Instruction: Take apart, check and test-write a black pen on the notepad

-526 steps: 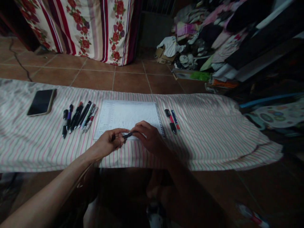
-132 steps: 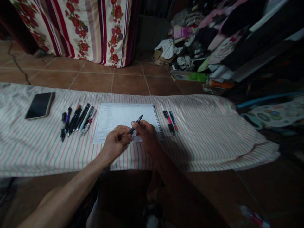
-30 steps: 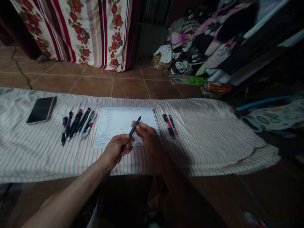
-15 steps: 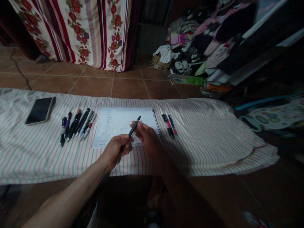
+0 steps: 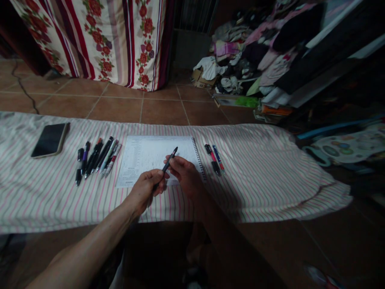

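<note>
A dark pen [image 5: 170, 159] slants up over the spiral notebook [image 5: 132, 156], its tip end pointing away from me. My left hand [image 5: 150, 184] is closed around the pen's lower part. The thumb and fingers of my right hand [image 5: 186, 172] pinch the pen higher up. Beneath both hands lies the notebook, its wire binding on the right and faint print on its pale sheet. To the left several pens [image 5: 98, 158] lie in a loose row. On the right side rest a pink and black pen [image 5: 213, 160] and a blue and red pen [image 5: 218, 158].
A smartphone [image 5: 50, 139] lies face up at the left on the striped cloth [image 5: 258, 168]. Beyond it are a tiled floor [image 5: 120, 108], a floral curtain [image 5: 108, 44] and a heap of clothes [image 5: 252, 52] with a cardboard box [image 5: 203, 79].
My right hand's fingers have closed in on the upper part of the pen. My left hand keeps its grip, and the pens and notebook stay where they were.
</note>
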A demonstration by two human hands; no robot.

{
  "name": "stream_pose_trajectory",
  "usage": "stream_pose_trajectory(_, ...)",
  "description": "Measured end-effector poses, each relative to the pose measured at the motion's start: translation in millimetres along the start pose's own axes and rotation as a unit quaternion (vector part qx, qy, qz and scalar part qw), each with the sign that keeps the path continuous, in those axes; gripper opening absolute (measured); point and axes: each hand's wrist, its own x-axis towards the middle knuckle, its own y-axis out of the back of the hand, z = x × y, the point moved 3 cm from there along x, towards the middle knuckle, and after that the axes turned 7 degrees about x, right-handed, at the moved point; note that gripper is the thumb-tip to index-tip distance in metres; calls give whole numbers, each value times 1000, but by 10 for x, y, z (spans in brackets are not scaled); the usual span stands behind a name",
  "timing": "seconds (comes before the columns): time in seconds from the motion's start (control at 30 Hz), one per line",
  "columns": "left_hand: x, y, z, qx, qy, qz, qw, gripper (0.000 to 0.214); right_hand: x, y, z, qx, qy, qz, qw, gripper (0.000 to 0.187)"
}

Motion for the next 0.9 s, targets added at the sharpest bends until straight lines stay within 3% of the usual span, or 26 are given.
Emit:
stream_pose_trajectory(0.3, -3, 15, 7, 20, -21, 19, 999, 25, 6, -1, 34, 4, 14, 26, 1000, 27)
stream_pose_trajectory(0.63, -14, 37, 4, 87, -57, 79, 991, 28, 6, -53, 4, -71, 100, 39, 992, 28)
stream_pose_trajectory(0.9, -33, 47, 89, 281, -192, 147, 929, 13, -55, -89, -83, -141, 146, 70, 977, 28)
